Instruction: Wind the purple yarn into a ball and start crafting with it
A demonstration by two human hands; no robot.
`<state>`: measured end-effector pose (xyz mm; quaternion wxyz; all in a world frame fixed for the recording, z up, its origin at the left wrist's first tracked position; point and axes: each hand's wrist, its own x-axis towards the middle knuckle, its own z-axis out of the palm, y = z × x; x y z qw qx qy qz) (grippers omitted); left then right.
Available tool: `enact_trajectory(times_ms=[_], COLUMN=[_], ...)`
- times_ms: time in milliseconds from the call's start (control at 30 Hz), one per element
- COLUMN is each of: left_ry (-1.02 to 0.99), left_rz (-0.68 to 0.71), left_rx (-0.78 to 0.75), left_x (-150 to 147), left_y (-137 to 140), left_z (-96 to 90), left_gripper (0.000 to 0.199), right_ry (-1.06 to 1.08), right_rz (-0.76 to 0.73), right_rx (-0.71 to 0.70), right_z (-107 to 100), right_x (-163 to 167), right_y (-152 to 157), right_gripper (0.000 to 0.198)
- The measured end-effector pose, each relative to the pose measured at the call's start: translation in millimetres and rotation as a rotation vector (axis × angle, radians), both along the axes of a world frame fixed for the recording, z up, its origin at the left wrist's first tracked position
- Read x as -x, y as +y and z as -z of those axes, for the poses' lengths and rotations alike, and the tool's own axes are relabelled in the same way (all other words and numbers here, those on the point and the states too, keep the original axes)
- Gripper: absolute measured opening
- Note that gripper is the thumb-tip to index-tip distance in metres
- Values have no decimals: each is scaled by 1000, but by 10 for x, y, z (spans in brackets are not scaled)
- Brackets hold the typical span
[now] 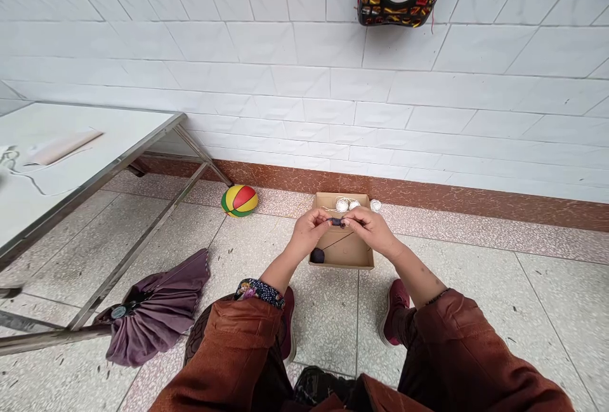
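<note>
Above a shallow cardboard box [345, 265], my left hand [309, 229] and my right hand [373, 232] are closed in a pinch. Between them they hold the two ends of a small dark piece of yarn work [336, 222]. Whether a hook or needle is in it I cannot make out. A dark strand slants down from it to a dark yarn ball [317, 256] in the box's near left corner. White yarn balls [342, 204] lie at the box's far side, and another white ball [375, 206] sits just outside its right edge.
A metal-framed table [143, 121] stands at left, bearing a pinkish flat item [66, 147] and white cord. A coloured ball [239, 200] rests by its leg, and a folded purple umbrella [162, 313] lies nearer. A black basket [404, 15] hangs on the tiled wall [266, 82].
</note>
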<state>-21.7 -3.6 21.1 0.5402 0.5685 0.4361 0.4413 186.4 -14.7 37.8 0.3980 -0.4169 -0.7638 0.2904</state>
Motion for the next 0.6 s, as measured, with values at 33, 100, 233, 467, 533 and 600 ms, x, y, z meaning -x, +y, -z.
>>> enact_trajectory(times_ms=[33, 100, 233, 467, 533, 600], left_ry=[10, 0, -173, -531, -547, -502], left_rz=[41, 125, 194, -67, -164, -249], left_rx=[-4, 19, 138, 276, 244, 203], left_x=[-8, -23, -58, -100, -73, -37], left_y=[-14, -42, -79, -24, 24, 70], left_z=[-15, -45, -90, -95, -78, -54], left_gripper=[18, 19, 25, 33, 34, 32], right_ry=[-1, -2, 16, 2, -94, -206], right_rz=[11, 34, 44, -86, -166, -217], right_rx=[3, 24, 137, 385, 413, 372], right_z=[11, 39, 122, 336, 355, 327], right_x=[-14, -22, 35, 184, 198, 200], right_y=[17, 45, 61, -36, -78, -117], right_gripper=[21, 19, 19, 23, 23, 23])
